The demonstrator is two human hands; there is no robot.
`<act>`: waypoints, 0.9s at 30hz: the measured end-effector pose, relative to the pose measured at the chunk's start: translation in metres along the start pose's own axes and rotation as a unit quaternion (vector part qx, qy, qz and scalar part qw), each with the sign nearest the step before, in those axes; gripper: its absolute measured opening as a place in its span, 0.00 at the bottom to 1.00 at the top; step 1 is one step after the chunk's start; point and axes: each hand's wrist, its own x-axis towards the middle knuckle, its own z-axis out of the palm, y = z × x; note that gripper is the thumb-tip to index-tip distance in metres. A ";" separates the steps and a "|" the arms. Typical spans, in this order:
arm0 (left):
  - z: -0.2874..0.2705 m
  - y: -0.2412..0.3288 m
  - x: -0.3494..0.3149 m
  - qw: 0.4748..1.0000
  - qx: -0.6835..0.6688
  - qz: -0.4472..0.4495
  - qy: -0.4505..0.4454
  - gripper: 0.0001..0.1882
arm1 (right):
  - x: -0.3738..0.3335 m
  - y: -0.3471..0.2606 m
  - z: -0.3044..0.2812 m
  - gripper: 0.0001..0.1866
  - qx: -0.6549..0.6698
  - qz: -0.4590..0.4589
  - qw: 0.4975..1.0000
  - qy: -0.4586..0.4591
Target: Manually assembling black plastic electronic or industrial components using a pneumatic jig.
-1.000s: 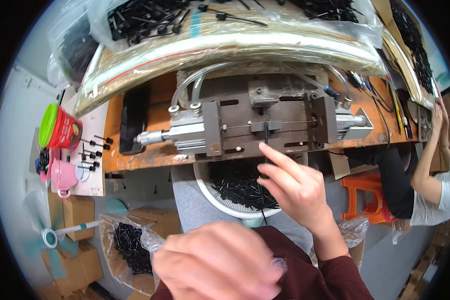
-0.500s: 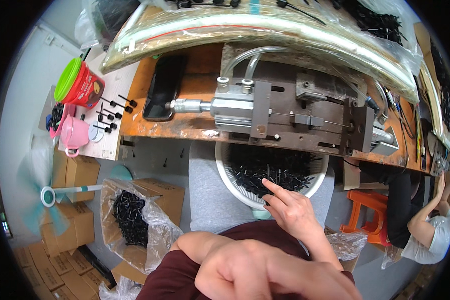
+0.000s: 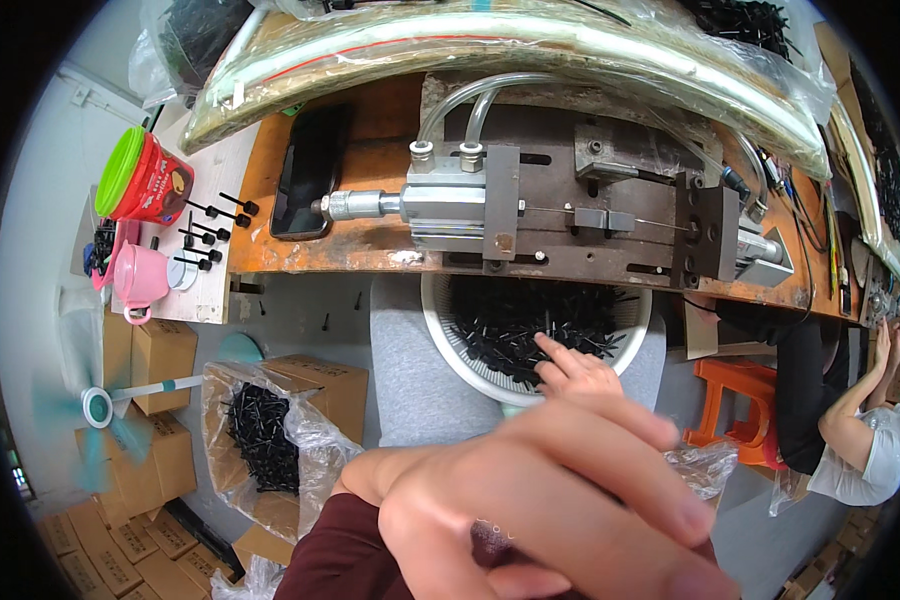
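My right hand [image 3: 582, 378] is over the near side of a white basket [image 3: 438, 345]. Its index finger points out over a heap of small black stick-like parts [image 3: 495, 335] inside. A thin black stick [image 3: 547, 321] stands up at its fingertips and looks pinched there; the thumb is hidden. My left hand [image 3: 540, 490] looms large, close to the view, crossing in front of my right wrist. Its fingers reach loosely to the right, apart from the thumb, with nothing visible in them. The basket rests on my lap, below the bench edge.
A metal fixture with air cylinders [image 3: 448, 205] sits on the wooden bench [image 3: 255, 235], beside a phone [image 3: 308, 175]. Several black knobbed parts [image 3: 210, 236], a red tub [image 3: 155, 180] and a pink cup [image 3: 140, 275] stand left. Below are a lined carton [image 3: 260, 435] and a fan [image 3: 97, 407]. Another person [image 3: 860, 450] sits right.
The view has shifted slightly. My right hand has moved a little right over the basket, the thin stick with it. My left hand's fingers have unfolded and come farther right across my right forearm.
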 end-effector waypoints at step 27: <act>-0.062 0.104 0.030 0.817 0.523 0.228 0.080 0.21 | 0.115 -0.033 -0.137 0.07 0.007 -0.229 0.930 0.289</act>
